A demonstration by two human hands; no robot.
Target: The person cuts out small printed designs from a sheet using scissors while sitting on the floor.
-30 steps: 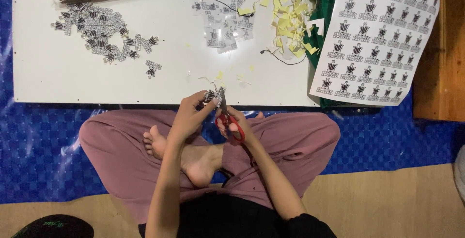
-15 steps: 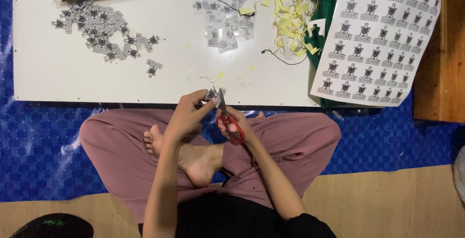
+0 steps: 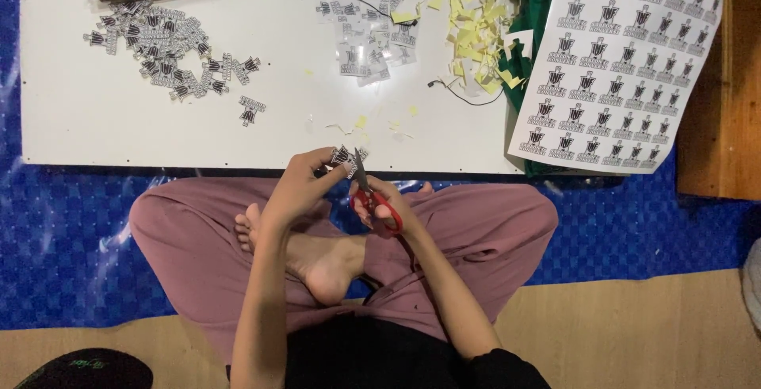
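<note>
I sit cross-legged at the near edge of a white board (image 3: 119,120). My left hand (image 3: 305,185) pinches a small black-and-white sticker cutout (image 3: 342,156) just above my lap. My right hand (image 3: 384,211) grips red-handled scissors (image 3: 369,193), whose blades point up into the cutout. A pile of finished cutouts (image 3: 166,48) lies at the board's far left. A printed sheet of uncut stickers (image 3: 618,56) lies at the right.
Clear plastic sleeves (image 3: 369,40) and yellow paper scraps (image 3: 468,24) lie at the board's top middle, beside green cloth (image 3: 531,9) and a thin black cord (image 3: 460,96). Blue checked mat (image 3: 63,238) surrounds the board. A wooden surface (image 3: 725,104) borders the right.
The hands stay in place over my lap; the scissors and cutout shift only slightly as the blades work around the sticker.
</note>
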